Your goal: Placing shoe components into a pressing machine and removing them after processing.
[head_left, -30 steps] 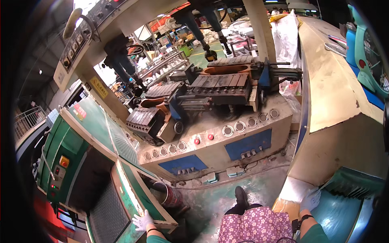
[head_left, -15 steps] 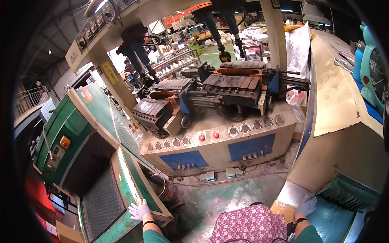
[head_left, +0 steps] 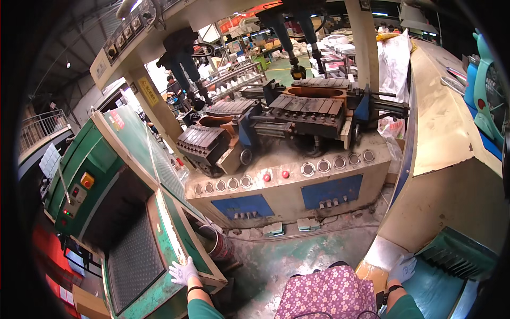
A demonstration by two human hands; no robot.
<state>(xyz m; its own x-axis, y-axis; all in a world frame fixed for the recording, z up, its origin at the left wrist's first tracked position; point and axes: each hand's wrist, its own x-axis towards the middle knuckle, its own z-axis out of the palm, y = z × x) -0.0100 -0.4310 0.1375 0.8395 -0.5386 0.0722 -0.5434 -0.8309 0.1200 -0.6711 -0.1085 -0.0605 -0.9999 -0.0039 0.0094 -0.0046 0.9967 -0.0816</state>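
Observation:
My left hand (head_left: 183,271), in a pale glove, rests with spread fingers on the worn edge of the green machine (head_left: 169,226) at my left. Inside that machine's opening lies a dark mesh conveyor belt (head_left: 135,266). My right hand (head_left: 404,268), gloved too, lies with fingers extended on the corner of the beige machine at my right, beside its blue-green belt (head_left: 433,290) and dark strip curtain (head_left: 459,252). Neither hand holds anything that I can see. Between them, a purple flowered apron (head_left: 326,292) covers my lap.
Ahead stands a beige press (head_left: 287,194) with clamp blocks (head_left: 305,111), round gauges and two red buttons (head_left: 286,174). Pedals (head_left: 308,225) lie on the floor before it. A bucket (head_left: 215,244) stands by the green machine. A teal fan (head_left: 483,101) is at far right.
The view has shifted slightly, so the machines sit a little further right and lower. Both hands keep their places on the machine edges.

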